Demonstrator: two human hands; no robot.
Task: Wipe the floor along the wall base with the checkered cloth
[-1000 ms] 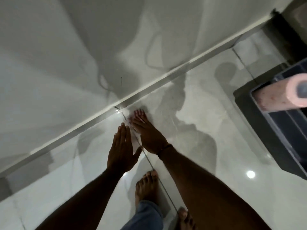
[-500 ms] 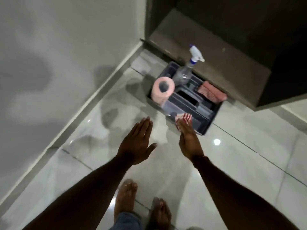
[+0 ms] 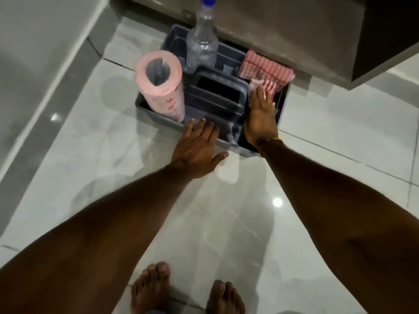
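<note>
Both hands have gone from the wall base 1 s ago over to the caddy; view swung w/ them, and since 0.5 s ago they've closed in from just short of it to over it. Right hand is above the caddy's right compartment w/ the cloth pinched under its fingertips, red-white checks poking out ahead of the fingers. Grip reads as closed on the cloth, tho the fingers' underside is hidden. Cloth sits at or just above the folded checkered stack in the caddy's far right corner; can't tell if they touch. Left hand is flat, fingers spread, empty, fingertips at the caddy's near rim; contact unclear.

Pink roll stands upright in the left compartment, spray bottle at the back, handle in the middle. Wall base runs along the left, well apart from the cloth now.

Step looks like setting the cloth back in the caddy, so wiping seems done or paused; just my read. To do it well: lower it into the right compartment beside or on the stack, keep clear of the bottle and handle so nothing tips, let go only once it's resting, not draped over the rim. Left hand can steady the caddy so it doesn't skid on the glossy floor. If more wiping is due, keep hold and go back left.
</note>
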